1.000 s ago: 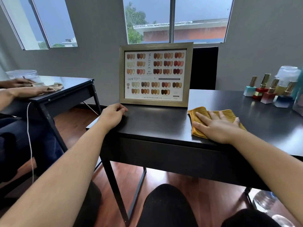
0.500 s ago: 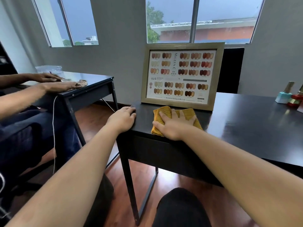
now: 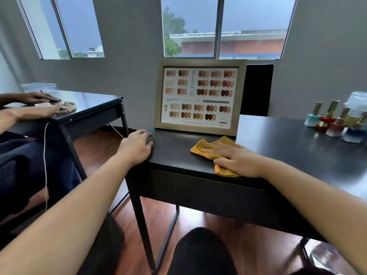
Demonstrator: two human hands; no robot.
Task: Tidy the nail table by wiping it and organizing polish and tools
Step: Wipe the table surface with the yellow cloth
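Hands flat: right hand (image 3: 236, 158) presses yellow cloth (image 3: 208, 149) before framed colour chart (image 3: 199, 97), left hand (image 3: 137, 148) on table (image 3: 297, 153) corner.

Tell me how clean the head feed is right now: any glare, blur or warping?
Head view: backlit by the windows, soft glare on the black table; polish bottles at the right edge are smeared; wide-angle warp bends the edges; the yellow cloth under the right hand is fairly sharp.

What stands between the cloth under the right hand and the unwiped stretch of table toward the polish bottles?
Nothing visible. The right hand presses the yellow cloth flat on the black table, bare up to the polish bottles at its far right.
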